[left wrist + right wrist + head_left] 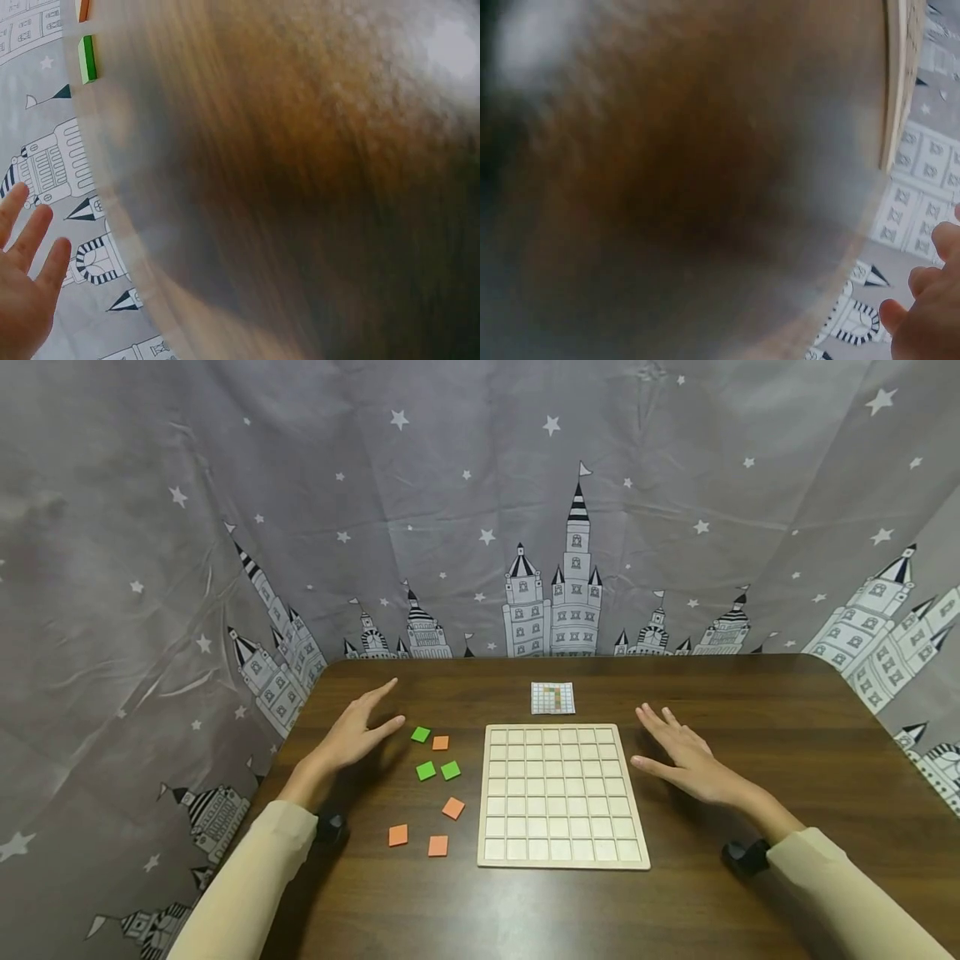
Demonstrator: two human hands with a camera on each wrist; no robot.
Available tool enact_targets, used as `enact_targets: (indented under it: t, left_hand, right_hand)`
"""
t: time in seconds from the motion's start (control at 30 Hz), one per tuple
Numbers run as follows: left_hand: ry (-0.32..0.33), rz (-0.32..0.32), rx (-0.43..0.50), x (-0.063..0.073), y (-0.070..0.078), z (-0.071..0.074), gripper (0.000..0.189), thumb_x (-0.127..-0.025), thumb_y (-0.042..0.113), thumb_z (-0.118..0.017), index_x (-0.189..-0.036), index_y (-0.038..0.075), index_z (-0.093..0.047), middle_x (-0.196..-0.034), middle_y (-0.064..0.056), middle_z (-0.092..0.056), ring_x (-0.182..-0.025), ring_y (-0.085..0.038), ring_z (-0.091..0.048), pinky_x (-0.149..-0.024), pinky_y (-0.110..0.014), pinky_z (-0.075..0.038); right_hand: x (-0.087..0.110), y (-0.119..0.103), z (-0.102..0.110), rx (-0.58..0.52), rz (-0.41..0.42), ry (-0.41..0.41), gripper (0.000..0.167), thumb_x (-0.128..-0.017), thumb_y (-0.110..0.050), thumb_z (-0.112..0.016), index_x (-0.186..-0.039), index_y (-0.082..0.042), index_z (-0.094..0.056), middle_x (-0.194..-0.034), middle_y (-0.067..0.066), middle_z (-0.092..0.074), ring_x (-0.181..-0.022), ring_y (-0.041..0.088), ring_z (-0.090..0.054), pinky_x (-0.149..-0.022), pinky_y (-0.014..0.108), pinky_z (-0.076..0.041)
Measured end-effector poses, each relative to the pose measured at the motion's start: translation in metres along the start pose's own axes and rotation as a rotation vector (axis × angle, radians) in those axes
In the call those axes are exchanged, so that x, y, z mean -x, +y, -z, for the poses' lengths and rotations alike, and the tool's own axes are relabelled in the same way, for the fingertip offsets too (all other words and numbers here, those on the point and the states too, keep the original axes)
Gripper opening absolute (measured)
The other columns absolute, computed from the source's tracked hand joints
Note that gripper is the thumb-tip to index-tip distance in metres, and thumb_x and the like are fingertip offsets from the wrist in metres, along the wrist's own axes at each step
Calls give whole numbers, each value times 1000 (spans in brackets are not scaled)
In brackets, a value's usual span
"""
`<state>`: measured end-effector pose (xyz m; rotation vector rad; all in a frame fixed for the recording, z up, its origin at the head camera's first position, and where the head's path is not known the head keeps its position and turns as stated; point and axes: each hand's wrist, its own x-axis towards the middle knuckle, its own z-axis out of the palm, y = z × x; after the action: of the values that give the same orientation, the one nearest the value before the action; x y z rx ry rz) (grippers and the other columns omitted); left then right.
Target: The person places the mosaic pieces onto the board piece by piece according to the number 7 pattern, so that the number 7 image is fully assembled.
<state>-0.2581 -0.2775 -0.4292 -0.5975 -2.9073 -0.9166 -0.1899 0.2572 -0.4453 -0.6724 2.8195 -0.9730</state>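
Observation:
My left hand (358, 733) hovers over the left part of the table with fingers extended and nothing held. Nearest to it lie a green tile (421, 735) and an orange tile (440, 742). Several more green and orange square tiles (453, 808) are scattered between that hand and a pale wooden grid board (564, 865). The board's square cells hold no tiles. To the right of the board is my right hand (692, 762), its fingers straight and the thumb near the board's edge. In the left wrist view, a green tile (88, 59) shows beyond the fingers.
Behind the board lies a small printed card (552, 698) with a coloured grid pattern. The brown wooden table (720, 693) ends at a grey curtain (450, 485) printed with castles and stars. Dark wrist cameras (746, 858) sit below both wrists.

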Motion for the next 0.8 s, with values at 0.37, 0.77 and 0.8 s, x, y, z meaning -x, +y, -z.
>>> enact_targets:
  t: [0.37, 0.77, 0.8]
  left_hand:
    - [-71, -80, 46, -9, 1, -7, 57, -103, 20, -56, -154, 2, -35, -154, -23, -36, -142, -42, -30, -112, -62, -16]
    - [-142, -136, 30, -16, -2, -16, 50, -100, 6, -59, -146, -8, -43, -146, -26, -46, -136, -43, -39, -110, -59, -28]
    - [-144, -139, 27, -16, -1, -16, 49, -100, 5, -59, -145, -8, -44, -145, -25, -47, -136, -43, -39, -109, -59, -29]
  right_hand:
    - [-3, 1, -23, 55, 73, -33, 80, -99, -41, -60, -157, 0, -24, -161, 23, -19, -147, 49, -7, -108, 71, -6]
    - [-3, 10, -31, 67, 61, -93, 78, -100, -41, -59, -157, -2, -24, -162, 22, -18, -147, 48, -7, -108, 69, -5]
    - [-3, 11, -32, 78, 61, -97, 78, -100, -42, -59, -158, -3, -23, -162, 21, -18, -147, 48, -7, -109, 69, -4]
